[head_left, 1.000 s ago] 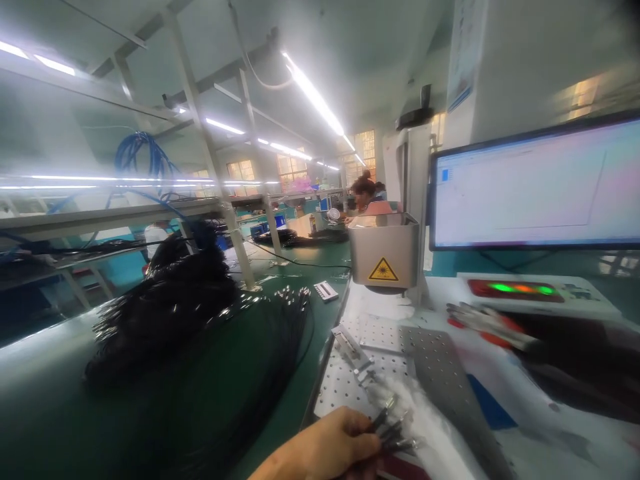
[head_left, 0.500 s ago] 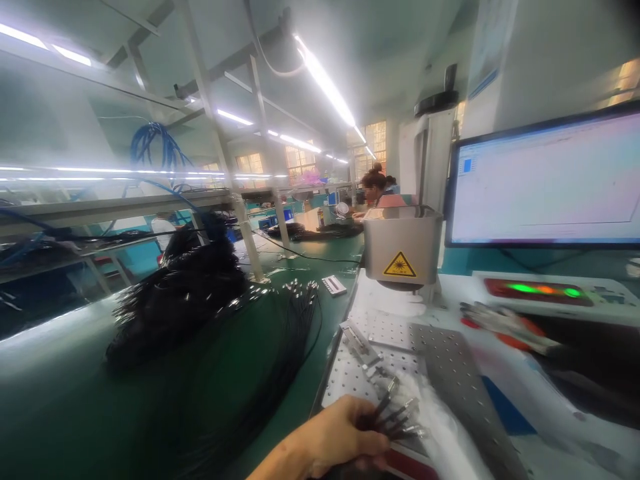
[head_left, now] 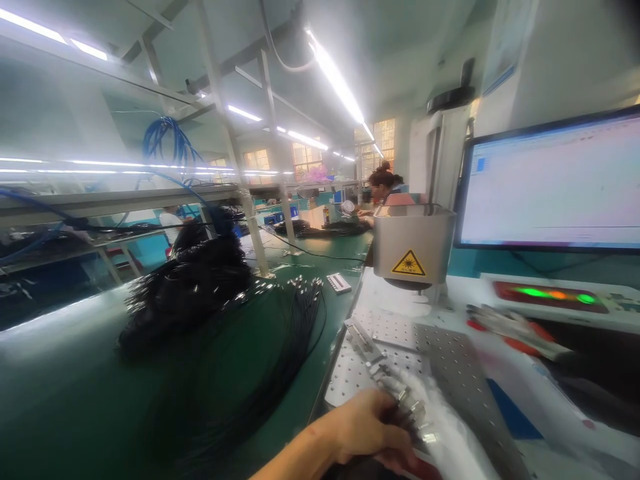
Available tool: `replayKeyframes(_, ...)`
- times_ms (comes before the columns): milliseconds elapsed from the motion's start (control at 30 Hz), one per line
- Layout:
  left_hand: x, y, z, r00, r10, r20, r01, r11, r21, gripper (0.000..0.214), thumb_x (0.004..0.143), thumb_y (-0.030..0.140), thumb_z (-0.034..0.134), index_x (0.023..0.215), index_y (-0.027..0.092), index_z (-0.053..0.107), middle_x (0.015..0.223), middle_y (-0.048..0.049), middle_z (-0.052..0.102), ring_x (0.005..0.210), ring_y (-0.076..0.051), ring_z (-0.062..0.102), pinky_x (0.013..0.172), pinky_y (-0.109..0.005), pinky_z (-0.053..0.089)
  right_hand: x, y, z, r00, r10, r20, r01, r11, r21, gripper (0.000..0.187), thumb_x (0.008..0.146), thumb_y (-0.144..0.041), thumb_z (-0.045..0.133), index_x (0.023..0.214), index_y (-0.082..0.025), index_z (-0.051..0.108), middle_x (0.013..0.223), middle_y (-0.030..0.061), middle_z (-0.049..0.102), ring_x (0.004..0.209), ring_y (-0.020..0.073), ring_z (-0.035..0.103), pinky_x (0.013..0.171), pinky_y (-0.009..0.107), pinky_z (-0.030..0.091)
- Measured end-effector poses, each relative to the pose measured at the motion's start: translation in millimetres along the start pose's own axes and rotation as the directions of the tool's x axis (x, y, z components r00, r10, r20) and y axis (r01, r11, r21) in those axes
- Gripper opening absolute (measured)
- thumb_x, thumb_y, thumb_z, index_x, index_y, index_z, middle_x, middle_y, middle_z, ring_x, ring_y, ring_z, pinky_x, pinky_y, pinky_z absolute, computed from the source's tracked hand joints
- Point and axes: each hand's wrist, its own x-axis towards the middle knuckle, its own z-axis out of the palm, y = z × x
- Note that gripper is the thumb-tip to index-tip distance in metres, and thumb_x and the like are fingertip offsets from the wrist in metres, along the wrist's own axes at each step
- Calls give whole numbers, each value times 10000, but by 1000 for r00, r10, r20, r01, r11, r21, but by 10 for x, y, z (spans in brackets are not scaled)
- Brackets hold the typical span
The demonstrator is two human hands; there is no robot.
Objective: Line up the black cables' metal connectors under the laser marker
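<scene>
My left hand (head_left: 367,427) reaches in from the bottom edge, its fingers closed round a bunch of black cables (head_left: 407,415). Their shiny metal connector ends fan out to the right of the fingers, somewhat blurred. Just beyond them, a small metal fixture (head_left: 364,341) lies on the perforated metal plate (head_left: 343,377). A whitish, translucent, smeared shape (head_left: 447,420) is beside the connectors; I cannot make out what it is. My right hand does not show.
A laser-marked machine head (head_left: 414,243) overhangs the plate. Gloves (head_left: 520,330) and a monitor (head_left: 550,183) are at right. On the green table (head_left: 65,393) lie a black cable heap (head_left: 185,287), a cable bundle (head_left: 300,327) and a slotted block (head_left: 339,283). A person (head_left: 383,183) sits beyond.
My left hand has shifted slightly to the right with the cables, and their ends have turned downward to the right. The whole view has moved slightly.
</scene>
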Motion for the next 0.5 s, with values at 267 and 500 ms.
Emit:
replayKeyframes(267,-129,-90,-201,989,-136,60,138,990,-23,685,397,688,828,724,126,613,639,-56,636,524,-152,584,678,-422,560,-38,0,14,999,-2,53,-1,998,60,366,927,-436,560,1211,-206,562,1233,87,548,1097,196,547,929,400,512)
replayKeyframes(500,-359,-126,-248,983,-159,-88,174,965,199,274,654,379,717,743,143,610,623,-16,635,465,-86,465,486,-230,381,-59,117,76,998,61,27,-63,992,105,385,918,-451,571,1210,-199,563,1206,85,562,1083,196,559,911,394,520)
